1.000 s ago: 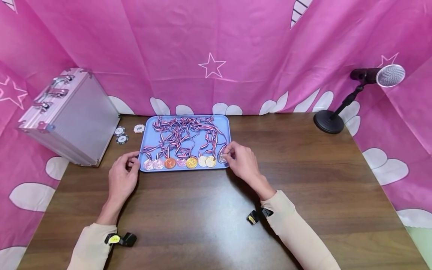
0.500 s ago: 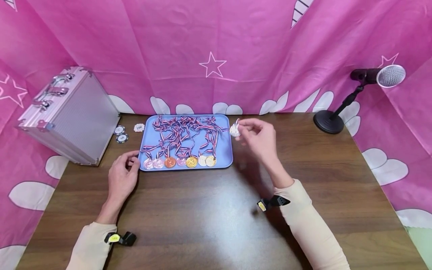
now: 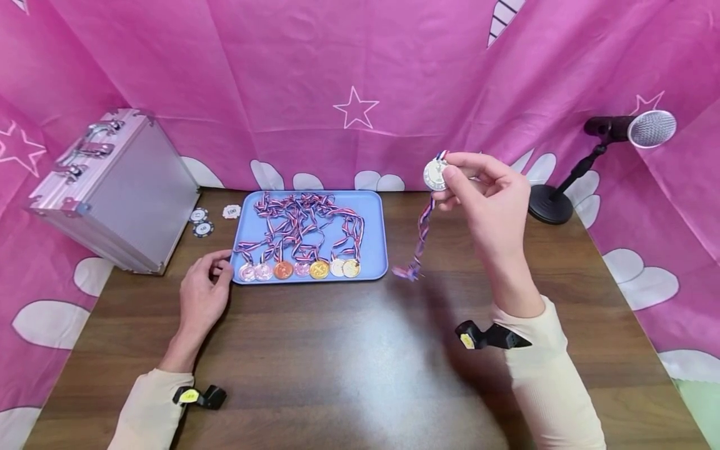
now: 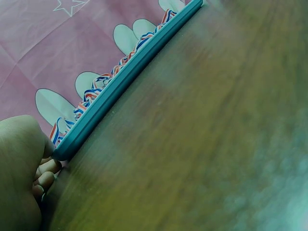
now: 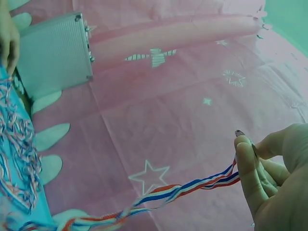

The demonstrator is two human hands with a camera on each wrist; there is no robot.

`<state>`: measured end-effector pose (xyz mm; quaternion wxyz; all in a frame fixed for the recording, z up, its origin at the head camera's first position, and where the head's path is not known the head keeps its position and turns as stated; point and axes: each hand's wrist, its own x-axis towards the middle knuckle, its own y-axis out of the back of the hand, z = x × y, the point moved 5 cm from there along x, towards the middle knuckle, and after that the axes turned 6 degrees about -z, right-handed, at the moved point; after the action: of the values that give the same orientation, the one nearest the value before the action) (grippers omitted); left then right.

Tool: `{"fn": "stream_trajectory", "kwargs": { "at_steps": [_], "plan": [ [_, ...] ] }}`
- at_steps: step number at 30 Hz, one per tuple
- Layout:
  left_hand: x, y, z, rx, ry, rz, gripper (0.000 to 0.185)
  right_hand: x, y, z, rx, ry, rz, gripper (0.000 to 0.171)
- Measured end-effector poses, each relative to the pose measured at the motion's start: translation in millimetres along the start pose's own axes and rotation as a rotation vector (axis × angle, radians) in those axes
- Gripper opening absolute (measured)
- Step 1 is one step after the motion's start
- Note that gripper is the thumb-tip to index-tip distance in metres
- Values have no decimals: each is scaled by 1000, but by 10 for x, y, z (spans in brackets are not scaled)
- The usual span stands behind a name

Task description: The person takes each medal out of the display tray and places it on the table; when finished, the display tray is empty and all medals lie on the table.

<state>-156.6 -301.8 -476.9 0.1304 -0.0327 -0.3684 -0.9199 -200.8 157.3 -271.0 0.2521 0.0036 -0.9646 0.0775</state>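
Dark brown wooden tabletop (image 3: 349, 362), glare patch near the middle. Pink cloth backdrop (image 3: 315, 75) with white stars and petal shapes wraps the back, left and right edges. Pale green floor (image 3: 700, 400) shows past the front right corner.

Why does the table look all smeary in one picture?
Left wrist view: the table is blurred and streaky, only the tray edge fairly sharp. Head view: sharp, with a pale glare patch on the table. Right wrist view: the ribbon is clear.
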Motion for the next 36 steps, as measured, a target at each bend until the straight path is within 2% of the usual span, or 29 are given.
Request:
{"fn": "stream_trajectory", "kwargs": {
  "at_steps": [5,8,11,13,15,17,20,22,27,32,36],
  "plan": [
    [11,-3,0,11,-2,1,33,119,105,198,-61,-73,42,15],
    [12,-4,-4,11,-4,3,33,173,184,344,-55,-84,78,14],
    [12,-9,-10,15,-7,2,33,156,245,481,-55,-68,99,15],
    [7,-7,-9,16,-8,5,33,88,266,628,-71,-95,103,17],
    [4,-3,-8,16,-8,9,33,-30,272,839,-109,-170,97,19],
    [1,2,-6,16,-7,11,32,-191,279,1102,-143,-291,80,20],
    [6,0,-7,16,-5,6,33,-452,294,1450,-219,-443,14,22],
    [10,-9,-14,18,-2,-3,33,-599,316,1607,-283,-497,-36,21],
    [-2,-3,-12,17,10,-1,33,-825,331,1744,-483,-473,-147,14],
    [-4,5,-2,18,9,-1,33,-927,307,1743,-733,-351,-191,12],
    [9,-4,-16,15,11,-9,33,-975,272,1763,-850,-260,-193,13]
  ]
}}
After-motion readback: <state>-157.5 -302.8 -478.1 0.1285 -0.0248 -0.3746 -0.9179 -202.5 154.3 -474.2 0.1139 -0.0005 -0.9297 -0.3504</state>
